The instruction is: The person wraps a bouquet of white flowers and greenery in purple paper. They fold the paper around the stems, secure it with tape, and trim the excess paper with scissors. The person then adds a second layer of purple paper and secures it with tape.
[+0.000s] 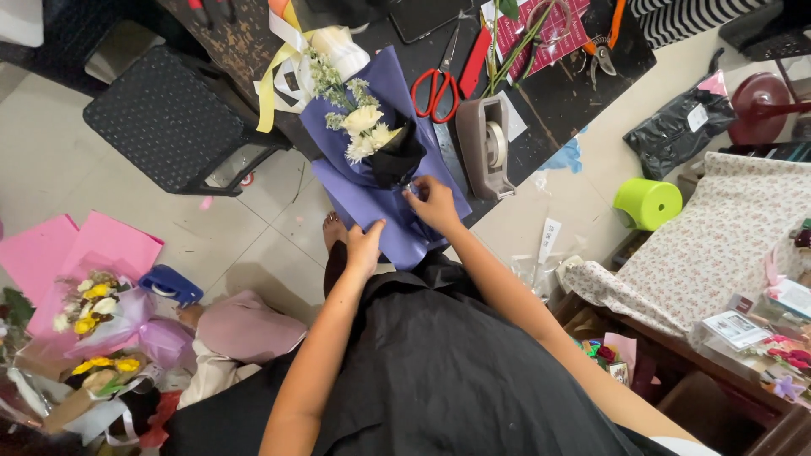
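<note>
A bouquet of pale yellow and white flowers [365, 127] lies on the dark table edge, wrapped in black inner paper [397, 159] and purple outer paper [380, 215]. My left hand [364, 247] presses flat on the lower fold of the purple paper. At the bouquet's neck, just below the black paper, my right hand [432, 203] pinches the wrap with its fingertips. Red-handled scissors [436, 89] and a grey tape dispenser [483, 145] lie just right of the bouquet.
A dark table [557, 101] holds ribbons, pruners and stems. A black stool [173, 118] stands to the left. Pink paper sheets [76, 253] and finished bouquets [93, 317] lie on the floor. To the right are a green stool [649, 203] and a floral cloth [718, 245].
</note>
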